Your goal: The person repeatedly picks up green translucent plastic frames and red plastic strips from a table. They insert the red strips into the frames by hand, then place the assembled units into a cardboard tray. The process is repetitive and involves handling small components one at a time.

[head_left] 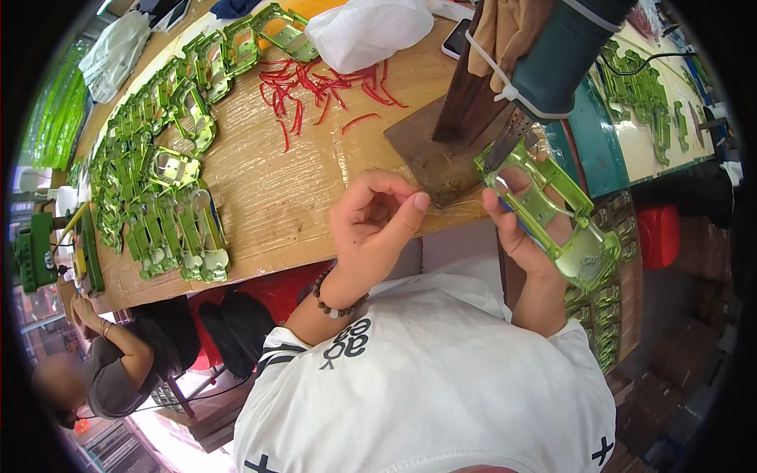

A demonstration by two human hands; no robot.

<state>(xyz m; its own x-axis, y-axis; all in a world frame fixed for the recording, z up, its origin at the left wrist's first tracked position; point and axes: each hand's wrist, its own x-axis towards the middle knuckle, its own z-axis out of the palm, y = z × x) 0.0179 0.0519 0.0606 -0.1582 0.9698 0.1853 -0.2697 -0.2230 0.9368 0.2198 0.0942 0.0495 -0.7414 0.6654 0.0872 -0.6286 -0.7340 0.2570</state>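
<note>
Green frame [552,217] gripped in right hand [527,236] past the counter's [276,197] near edge.
Left hand [374,225] beside it, fingertips pinched together; bare counter lies beyond.

Bright even light, sharp centre, fisheye-bent dark rim.

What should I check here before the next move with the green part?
1. Right hand grips green part: ok.
2. Part's end sits at the tool tip: ok.
3. Left hand clear of the tip: ok.
4. What the left fingers pinch: cannot tell.
5. Red strips within reach on the table: ok.
6. Metal plate flat under the tool: ok.
</note>
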